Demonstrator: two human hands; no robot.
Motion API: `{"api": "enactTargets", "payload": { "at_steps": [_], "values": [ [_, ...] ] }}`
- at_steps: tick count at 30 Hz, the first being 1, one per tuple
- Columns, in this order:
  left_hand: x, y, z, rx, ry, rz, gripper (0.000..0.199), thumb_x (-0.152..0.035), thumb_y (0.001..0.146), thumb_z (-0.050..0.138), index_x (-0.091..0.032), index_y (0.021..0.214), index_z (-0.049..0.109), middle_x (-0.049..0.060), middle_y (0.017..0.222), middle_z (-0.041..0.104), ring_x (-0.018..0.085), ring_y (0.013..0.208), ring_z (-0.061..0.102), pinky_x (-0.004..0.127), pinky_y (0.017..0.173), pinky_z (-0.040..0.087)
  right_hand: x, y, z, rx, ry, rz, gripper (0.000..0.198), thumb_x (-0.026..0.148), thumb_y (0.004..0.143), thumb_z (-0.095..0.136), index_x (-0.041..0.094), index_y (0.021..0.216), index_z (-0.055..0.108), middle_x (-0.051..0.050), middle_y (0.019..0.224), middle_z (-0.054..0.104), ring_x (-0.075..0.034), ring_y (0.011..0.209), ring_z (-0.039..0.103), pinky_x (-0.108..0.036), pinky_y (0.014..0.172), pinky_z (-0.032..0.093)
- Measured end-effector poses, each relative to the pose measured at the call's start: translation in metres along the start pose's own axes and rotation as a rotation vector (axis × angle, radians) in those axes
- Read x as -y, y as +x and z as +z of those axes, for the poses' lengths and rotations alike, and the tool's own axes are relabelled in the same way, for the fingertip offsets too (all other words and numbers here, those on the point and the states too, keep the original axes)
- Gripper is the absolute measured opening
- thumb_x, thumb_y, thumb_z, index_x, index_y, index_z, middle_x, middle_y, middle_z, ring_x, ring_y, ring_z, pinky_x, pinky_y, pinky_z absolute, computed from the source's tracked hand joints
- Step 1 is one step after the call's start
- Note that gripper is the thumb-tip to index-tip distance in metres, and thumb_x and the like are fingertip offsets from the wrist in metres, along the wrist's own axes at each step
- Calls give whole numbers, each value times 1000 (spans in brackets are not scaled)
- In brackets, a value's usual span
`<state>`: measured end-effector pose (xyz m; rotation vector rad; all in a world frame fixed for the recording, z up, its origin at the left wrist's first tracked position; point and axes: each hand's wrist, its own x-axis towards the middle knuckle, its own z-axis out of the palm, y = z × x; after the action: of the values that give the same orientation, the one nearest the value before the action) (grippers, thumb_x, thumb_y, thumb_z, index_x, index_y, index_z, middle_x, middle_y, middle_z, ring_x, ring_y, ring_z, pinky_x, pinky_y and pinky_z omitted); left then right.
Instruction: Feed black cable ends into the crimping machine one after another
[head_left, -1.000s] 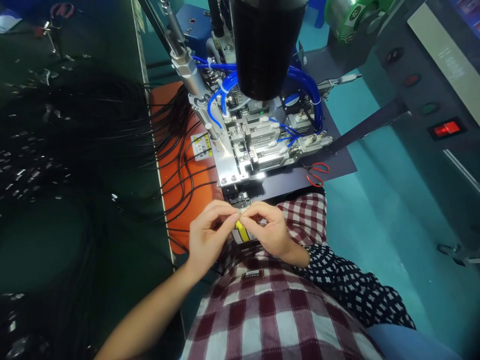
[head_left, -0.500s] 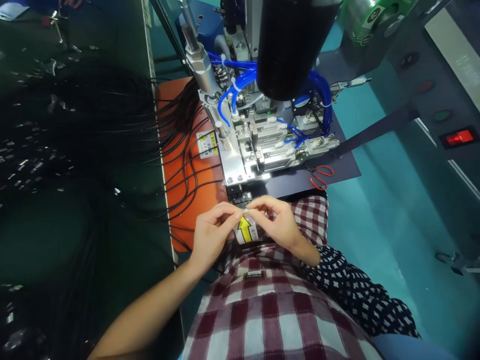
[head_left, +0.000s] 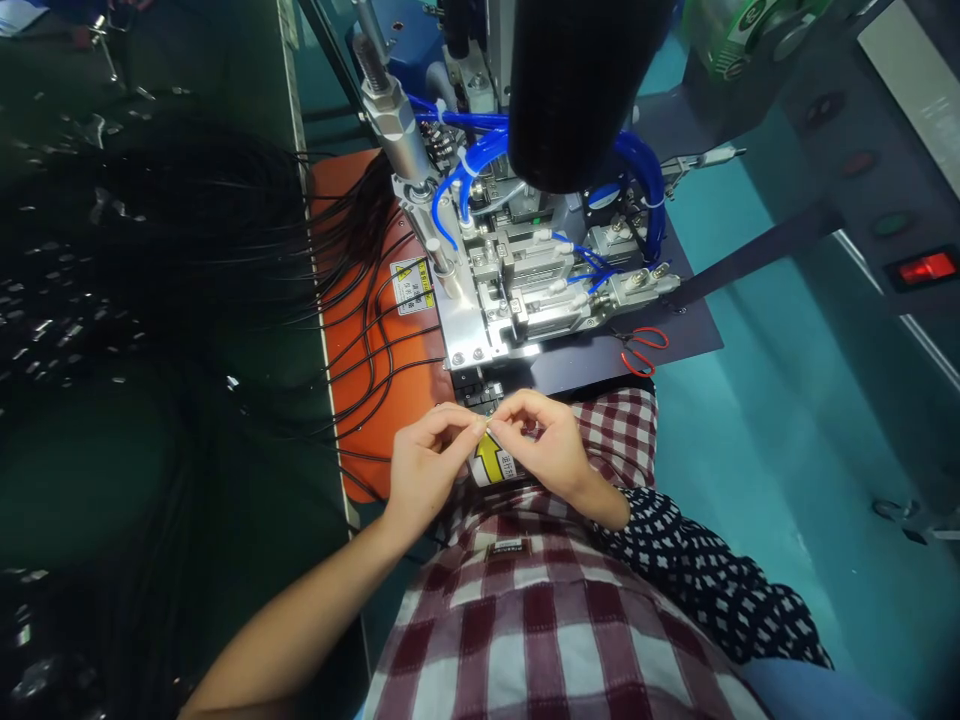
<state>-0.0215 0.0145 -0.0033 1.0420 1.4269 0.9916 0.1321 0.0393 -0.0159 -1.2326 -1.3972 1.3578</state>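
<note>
My left hand (head_left: 426, 458) is closed, thumb and forefinger pinched together in front of the machine. My right hand (head_left: 546, 440) is also closed in a pinch, its fingertips almost meeting the left ones. Between them is a tiny pale wire-like piece (head_left: 488, 425), mostly hidden by the fingers. Just beneath the hands lies a white label with a yellow arrow (head_left: 491, 460). Beyond the fingertips is a small dark metal fixture (head_left: 477, 388) at the front of the machine (head_left: 525, 300).
Black cables (head_left: 367, 340) run across an orange plate (head_left: 352, 465) from a heap on the dark table at left. Red-handled scissors (head_left: 643, 350) lie on the machine's base. A black cylinder (head_left: 585, 100) overhangs the machine. A control box with a lit red switch (head_left: 926, 268) stands at right.
My right hand has shifted slightly, its fingertips drawing closer to the left ones and covering more of the small piece. My left hand stays nearly still. The camera view has moved a little.
</note>
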Motion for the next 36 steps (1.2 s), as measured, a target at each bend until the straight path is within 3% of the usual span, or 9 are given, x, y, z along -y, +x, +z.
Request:
{"api": "enactTargets", "payload": {
  "at_steps": [19, 24, 28, 32, 36],
  "values": [
    [1, 1, -1, -26, -36, -63, 14, -32, 78, 70, -18, 76, 71, 2, 80, 62, 11, 62, 53, 17, 41, 43, -3, 0, 6, -20, 124, 61, 9, 21, 78, 65, 17, 71, 62, 1, 66, 60, -9, 56, 50, -22, 54, 42],
    [0, 2, -1, -16, -38, -74, 14, -31, 79, 70, -18, 75, 71, 2, 79, 62, 10, 62, 53, 17, 45, 45, -6, 0, 1, 13, 147, 112, 12, 29, 81, 67, 17, 81, 66, 0, 68, 61, -9, 55, 51, -23, 51, 41],
    [0, 2, -1, 1, -45, -56, 14, -30, 79, 70, -17, 74, 70, 2, 79, 62, 10, 64, 54, 17, 45, 43, -4, 1, 0, -3, 60, 29, 14, 30, 81, 69, 17, 87, 70, -3, 78, 63, -11, 61, 53, -24, 54, 43],
    [0, 2, -2, 35, -44, -64, 16, -32, 80, 69, -17, 75, 70, 2, 78, 60, 10, 60, 50, 17, 42, 40, -3, 2, 0, -18, 13, -85, 7, 23, 84, 67, 19, 79, 69, -2, 79, 64, -12, 67, 56, -25, 57, 44],
    [-1, 3, -3, 92, -43, -79, 18, -33, 80, 69, -16, 73, 68, 0, 74, 57, 8, 57, 49, 17, 42, 40, -4, 2, 0, -14, -28, -156, 12, 18, 86, 64, 18, 74, 64, -1, 75, 61, -13, 69, 55, -26, 59, 42]
  ]
}}
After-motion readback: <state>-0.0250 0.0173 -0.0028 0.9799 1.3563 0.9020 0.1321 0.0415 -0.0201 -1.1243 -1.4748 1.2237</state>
